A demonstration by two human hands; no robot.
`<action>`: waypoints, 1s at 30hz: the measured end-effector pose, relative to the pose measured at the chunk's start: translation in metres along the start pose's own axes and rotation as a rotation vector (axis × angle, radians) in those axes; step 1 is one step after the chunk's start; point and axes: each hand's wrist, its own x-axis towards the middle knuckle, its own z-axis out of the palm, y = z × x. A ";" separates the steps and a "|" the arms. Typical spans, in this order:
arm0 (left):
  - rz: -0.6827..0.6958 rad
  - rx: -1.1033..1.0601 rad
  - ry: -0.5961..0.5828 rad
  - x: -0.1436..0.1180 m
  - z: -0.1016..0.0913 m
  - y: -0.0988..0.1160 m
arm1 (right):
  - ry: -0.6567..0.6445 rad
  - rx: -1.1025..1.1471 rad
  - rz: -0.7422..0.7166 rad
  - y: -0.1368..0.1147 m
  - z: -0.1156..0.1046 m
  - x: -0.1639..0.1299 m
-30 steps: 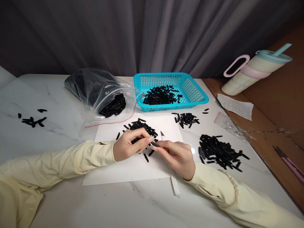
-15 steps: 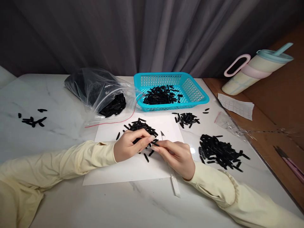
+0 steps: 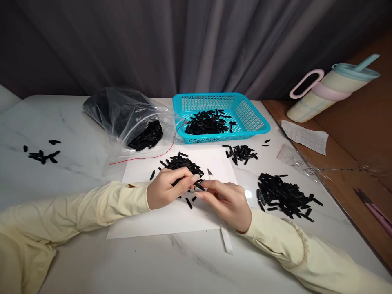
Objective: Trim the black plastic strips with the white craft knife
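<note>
A small black piece [image 3: 199, 186] is pinched between the closed fingers of the left hand [image 3: 167, 188] and right hand [image 3: 228, 201], held over the white sheet [image 3: 171, 218] on the desk [image 3: 92, 253], beside the loose pile [image 3: 182, 163] for easy reach, a white blade [image 3: 225, 237] being gripped under the right hand

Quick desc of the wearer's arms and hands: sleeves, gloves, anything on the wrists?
Both arms wear loose, pale yellow long sleeves, the left sleeve and right sleeve, each gathered at a cuff at the wrist. The left hand and right hand are bare: no gloves. No rings, watch or markings show. Fingernails look longish.
</note>
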 end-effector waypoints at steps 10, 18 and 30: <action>0.020 0.043 -0.032 0.001 0.000 0.000 | -0.077 0.241 0.090 -0.004 0.000 -0.002; -0.093 -0.025 -0.004 0.004 -0.002 -0.002 | -0.045 0.507 0.269 -0.002 -0.001 0.003; -0.091 -0.104 -0.195 0.001 0.000 -0.001 | 0.134 0.498 0.320 -0.005 0.003 -0.001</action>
